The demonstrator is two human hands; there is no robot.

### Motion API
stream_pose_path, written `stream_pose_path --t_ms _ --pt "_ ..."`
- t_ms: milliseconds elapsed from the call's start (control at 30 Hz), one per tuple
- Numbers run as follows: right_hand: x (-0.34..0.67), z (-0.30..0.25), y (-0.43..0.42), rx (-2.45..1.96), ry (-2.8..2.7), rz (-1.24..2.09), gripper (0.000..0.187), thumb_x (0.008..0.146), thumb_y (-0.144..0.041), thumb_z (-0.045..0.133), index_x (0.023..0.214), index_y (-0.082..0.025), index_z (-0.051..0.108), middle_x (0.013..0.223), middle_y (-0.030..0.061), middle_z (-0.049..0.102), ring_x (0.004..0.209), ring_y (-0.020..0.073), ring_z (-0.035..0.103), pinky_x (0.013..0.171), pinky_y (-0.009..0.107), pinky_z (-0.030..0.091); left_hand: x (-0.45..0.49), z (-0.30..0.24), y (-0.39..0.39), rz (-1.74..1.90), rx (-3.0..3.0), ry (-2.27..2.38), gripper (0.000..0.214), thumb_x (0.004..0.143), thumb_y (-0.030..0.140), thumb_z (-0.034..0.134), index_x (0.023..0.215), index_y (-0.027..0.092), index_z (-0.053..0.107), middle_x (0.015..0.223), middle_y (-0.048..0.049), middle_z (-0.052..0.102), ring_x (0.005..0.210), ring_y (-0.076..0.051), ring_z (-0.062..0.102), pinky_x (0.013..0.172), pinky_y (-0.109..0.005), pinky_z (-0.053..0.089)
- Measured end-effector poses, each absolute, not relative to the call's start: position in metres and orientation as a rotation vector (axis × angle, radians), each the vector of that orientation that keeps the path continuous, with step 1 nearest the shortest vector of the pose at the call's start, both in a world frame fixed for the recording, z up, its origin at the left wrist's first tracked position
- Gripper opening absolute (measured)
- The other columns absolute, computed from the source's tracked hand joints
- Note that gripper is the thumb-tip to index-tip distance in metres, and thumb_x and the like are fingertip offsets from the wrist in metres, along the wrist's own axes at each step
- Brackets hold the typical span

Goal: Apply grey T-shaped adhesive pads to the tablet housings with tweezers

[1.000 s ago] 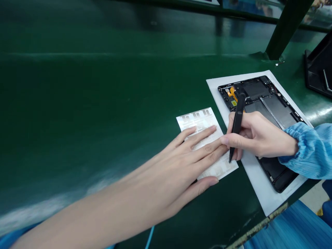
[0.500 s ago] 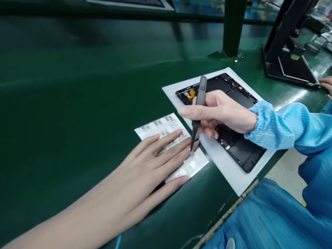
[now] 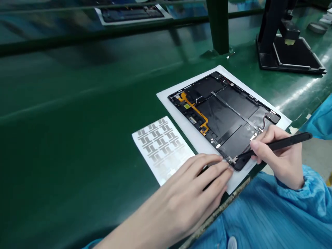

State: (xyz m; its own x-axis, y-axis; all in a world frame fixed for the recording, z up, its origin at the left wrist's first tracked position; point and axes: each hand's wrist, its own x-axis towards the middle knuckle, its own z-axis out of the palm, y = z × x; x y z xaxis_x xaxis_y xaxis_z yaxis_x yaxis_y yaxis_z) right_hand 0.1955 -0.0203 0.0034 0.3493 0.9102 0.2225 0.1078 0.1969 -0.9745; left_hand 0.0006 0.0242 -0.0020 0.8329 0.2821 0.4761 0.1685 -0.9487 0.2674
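A dark green, glossy surface (image 3: 77, 103) fills the left of the view, and a second tablet (image 3: 132, 13) lies on a white backing at its far edge. Nearer, a loose sheet of metallic labels (image 3: 160, 148) lies flat on the green, with its lower corner near the person's left hand (image 3: 199, 180). That hand is relaxed, its fingers gently curved and holding nothing, with the fingertips (image 3: 228, 169) resting at the edge of a white sheet (image 3: 188, 128) beside the tablet's near corner.

The open, black-backed tablet (image 3: 220, 117) lies flat on the white sheet, just right of the labels. An orange flex cable (image 3: 194, 110) runs across its upper left area. The right hand (image 3: 278, 155) pinches black tweezers (image 3: 282, 144) like a pen, their tips down at the tablet's near corner; whether they grip anything is too small to tell. A blue sleeve (image 3: 313, 193) covers the right arm. A black stand (image 3: 290, 55) sits at the far right.

A slip of the tweezers could scratch the exposed parts or snag a thin wire. A brush of the left hand could shift the unsecured white sheet or labels.
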Motion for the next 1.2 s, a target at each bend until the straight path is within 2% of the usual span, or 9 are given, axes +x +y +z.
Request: stream_pose_path --t_ms 100,300,533,967,1200 --pt "0.194 0.002 -0.022 -1.272 -1.090 0.743 0.031 0.081 -0.020 0.070 0.059 -0.019 0.048 0.052 -0.0041 0.053 0.045 0.0083 0.048 0.043 0.020 0.036 0.000 -0.003 0.026 0.745 2.772 0.363 0.025 0.098 0.009 0.037 0.107 0.010 0.061 0.104 -0.0093 0.067 0.106 -0.021 0.054 0.090 -0.035 0.050" --pt "0.193 0.007 -0.028 -1.291 -1.146 0.744 0.027 0.082 -0.016 0.068 0.063 -0.020 0.049 0.058 -0.0033 0.060 0.049 0.0090 0.051 0.047 0.021 0.041 -0.003 -0.004 0.025 0.736 2.715 0.374 0.027 0.099 0.011 0.036 0.110 0.009 0.061 0.105 -0.0075 0.067 0.109 -0.021 0.051 0.092 -0.034 0.047" --pt "0.194 0.006 -0.031 -1.258 -1.198 0.774 0.025 0.081 -0.012 0.068 0.064 -0.020 0.051 0.060 -0.0025 0.064 0.050 0.0101 0.056 0.047 0.021 0.044 0.001 -0.002 0.025 0.760 2.677 0.399 0.030 0.099 0.010 0.034 0.107 0.010 0.063 0.100 -0.0078 0.069 0.105 -0.021 0.055 0.088 -0.033 0.050" --pt "0.190 0.007 -0.032 -1.312 -1.170 0.708 0.024 0.080 -0.013 0.067 0.064 -0.021 0.052 0.060 -0.0024 0.063 0.051 0.0104 0.057 0.048 0.023 0.046 0.002 0.012 0.030 0.692 2.752 0.370 0.028 0.097 0.007 0.040 0.104 0.008 0.066 0.097 -0.0060 0.072 0.101 -0.020 0.060 0.086 -0.032 0.055" --pt "0.190 0.008 -0.033 -1.345 -1.181 0.717 0.025 0.080 -0.014 0.067 0.063 -0.022 0.051 0.058 -0.0019 0.063 0.050 0.0119 0.057 0.047 0.024 0.048 -0.005 0.006 0.029 0.654 2.814 0.338 0.027 0.097 0.011 0.041 0.108 0.008 0.065 0.103 -0.0079 0.071 0.107 -0.021 0.059 0.091 -0.033 0.055"
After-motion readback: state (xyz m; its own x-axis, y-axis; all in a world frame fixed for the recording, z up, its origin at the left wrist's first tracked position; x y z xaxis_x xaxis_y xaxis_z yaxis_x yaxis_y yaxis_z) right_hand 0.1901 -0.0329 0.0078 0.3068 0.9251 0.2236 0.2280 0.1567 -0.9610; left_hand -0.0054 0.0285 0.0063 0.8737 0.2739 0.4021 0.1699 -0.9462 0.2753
